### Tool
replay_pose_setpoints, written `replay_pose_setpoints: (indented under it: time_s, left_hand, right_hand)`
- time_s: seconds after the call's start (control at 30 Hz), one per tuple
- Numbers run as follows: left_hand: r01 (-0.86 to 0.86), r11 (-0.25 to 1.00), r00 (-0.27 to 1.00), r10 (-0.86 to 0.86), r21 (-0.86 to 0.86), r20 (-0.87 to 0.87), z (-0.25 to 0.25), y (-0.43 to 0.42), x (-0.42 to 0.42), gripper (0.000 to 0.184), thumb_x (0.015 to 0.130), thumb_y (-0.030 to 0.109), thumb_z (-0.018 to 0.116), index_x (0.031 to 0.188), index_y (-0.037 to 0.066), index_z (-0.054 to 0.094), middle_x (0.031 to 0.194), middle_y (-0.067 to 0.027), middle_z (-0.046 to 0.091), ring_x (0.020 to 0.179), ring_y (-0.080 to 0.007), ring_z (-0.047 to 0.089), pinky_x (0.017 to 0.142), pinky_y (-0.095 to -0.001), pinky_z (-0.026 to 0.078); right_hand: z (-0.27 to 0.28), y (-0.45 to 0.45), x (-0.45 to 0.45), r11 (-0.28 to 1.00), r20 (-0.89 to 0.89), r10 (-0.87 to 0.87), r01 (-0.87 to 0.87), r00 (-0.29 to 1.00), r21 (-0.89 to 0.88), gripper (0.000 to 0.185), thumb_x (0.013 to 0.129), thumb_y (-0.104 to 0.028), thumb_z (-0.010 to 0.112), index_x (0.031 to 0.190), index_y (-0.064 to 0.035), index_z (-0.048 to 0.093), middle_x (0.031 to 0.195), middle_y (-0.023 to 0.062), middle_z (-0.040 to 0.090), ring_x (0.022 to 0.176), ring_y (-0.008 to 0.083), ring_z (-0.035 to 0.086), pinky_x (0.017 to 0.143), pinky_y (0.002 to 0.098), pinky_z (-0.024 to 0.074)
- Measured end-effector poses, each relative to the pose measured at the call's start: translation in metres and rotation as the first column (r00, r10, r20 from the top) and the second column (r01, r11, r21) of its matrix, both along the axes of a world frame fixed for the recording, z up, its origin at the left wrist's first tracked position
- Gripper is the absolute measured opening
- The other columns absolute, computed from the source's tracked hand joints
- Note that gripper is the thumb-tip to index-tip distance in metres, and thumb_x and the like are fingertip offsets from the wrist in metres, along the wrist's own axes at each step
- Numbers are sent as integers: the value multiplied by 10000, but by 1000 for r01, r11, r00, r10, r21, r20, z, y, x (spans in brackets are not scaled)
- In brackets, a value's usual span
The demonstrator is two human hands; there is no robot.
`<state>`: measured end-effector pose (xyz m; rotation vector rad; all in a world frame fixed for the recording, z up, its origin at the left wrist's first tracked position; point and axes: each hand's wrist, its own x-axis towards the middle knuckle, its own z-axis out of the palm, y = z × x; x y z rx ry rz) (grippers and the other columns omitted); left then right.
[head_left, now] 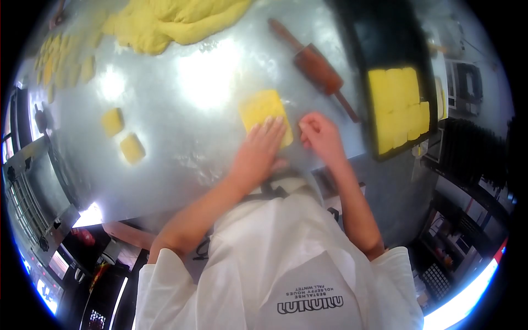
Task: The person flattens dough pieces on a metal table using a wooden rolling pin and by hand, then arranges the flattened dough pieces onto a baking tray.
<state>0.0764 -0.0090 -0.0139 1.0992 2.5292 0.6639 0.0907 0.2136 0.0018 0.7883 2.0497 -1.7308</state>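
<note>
A flat, roughly square piece of yellow dough lies on the metal table in front of me. My left hand rests on its lower part, palm down with the fingers stretched out. Just right of the dough, apart from it, my right hand is closed with its fingers curled in; nothing shows in it. Beyond that hand, a reddish-brown rolling pin lies slantwise on the table. Two small dough pieces sit to the left.
A large mass of yellow dough lies at the far side of the metal table. Several small dough pieces are scattered at the far left. On the right, a black tray holds flat yellow dough pieces side by side.
</note>
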Motion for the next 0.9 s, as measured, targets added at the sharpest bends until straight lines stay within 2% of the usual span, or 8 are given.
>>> replay_pose_setpoints:
  time_s: [0.17, 0.2, 0.33, 0.43, 0.63, 0.67, 0.73, 0.9]
  left_hand:
    - [-40, 997, 999, 38, 62, 31, 4, -1, -1, 802, 896, 314, 795, 1563, 15, 465, 1648, -173, 433, 1509, -370, 421, 1242, -513, 352]
    - [-62, 993, 997, 59, 96, 39, 4, -4, -1, 767, 906, 265, 799, 1557, 17, 478, 1632, -178, 457, 1495, -377, 441, 1237, -509, 361]
    - [-418, 817, 906, 407, 398, 115, 23, -23, -14, 553, 968, 28, 686, 1498, -12, 533, 1470, -212, 612, 1365, -418, 575, 1167, -473, 450]
    - [-656, 666, 754, 598, 356, 272, 4, -35, -37, 529, 972, 21, 682, 1484, 2, 550, 1441, -212, 629, 1344, -401, 589, 1147, -469, 463]
    - [-434, 859, 877, 472, 271, -89, -3, -16, -68, 500, 906, 41, 740, 1390, 34, 616, 1298, -208, 675, 1202, -393, 625, 1045, -489, 498]
    - [-440, 874, 883, 463, 205, -80, -2, -7, -73, 489, 886, 71, 756, 1356, 34, 629, 1245, -207, 670, 1159, -398, 623, 1007, -499, 498]
    - [-447, 892, 890, 451, 59, -68, 2, 0, -79, 472, 846, 131, 788, 1288, 33, 653, 1139, -204, 662, 1072, -408, 617, 932, -518, 499]
    - [-408, 913, 913, 407, 25, 21, -5, -2, -93, 342, 818, 189, 816, 1093, 29, 691, 1012, -182, 660, 989, -396, 629, 858, -523, 497]
  right_hand:
    - [2, -1, -4, 989, -73, -143, 140, 987, -39, 107, 1033, -106, 658, 1089, -16, 666, 811, 44, 686, 670, 106, 628, 621, 248, 513]
    - [10, -3, -7, 979, -73, -157, 146, 985, -141, 133, 1039, -120, 654, 1121, -15, 664, 855, 57, 703, 707, 120, 652, 655, 255, 531]
    - [42, -19, -15, 855, -5, -167, 142, 986, -499, 253, 1062, -183, 639, 1249, -13, 645, 1062, 113, 746, 908, 184, 731, 803, 293, 587]
    - [12, -35, -17, 827, 36, -70, 78, 997, -556, 328, 1072, -224, 635, 1318, -8, 625, 1203, 146, 737, 1070, 219, 737, 899, 322, 597]
    - [70, -12, -19, 721, -16, 18, -24, 1000, -693, 339, 1075, -225, 621, 1329, -1, 623, 1224, 123, 742, 1110, 204, 729, 935, 327, 583]
    - [81, -1, -19, 684, -24, 47, -50, 999, -728, 337, 1074, -224, 618, 1328, -3, 625, 1217, 116, 745, 1096, 192, 729, 931, 321, 578]
    - [73, -3, -14, 842, -21, -25, 10, 999, -540, 335, 1072, -240, 621, 1319, -13, 631, 1188, 100, 750, 1047, 164, 722, 904, 302, 567]
    - [32, -2, 12, 911, -16, -70, 58, 997, -407, 340, 1068, -284, 635, 1293, -30, 644, 1130, 62, 751, 983, 124, 702, 863, 275, 548]
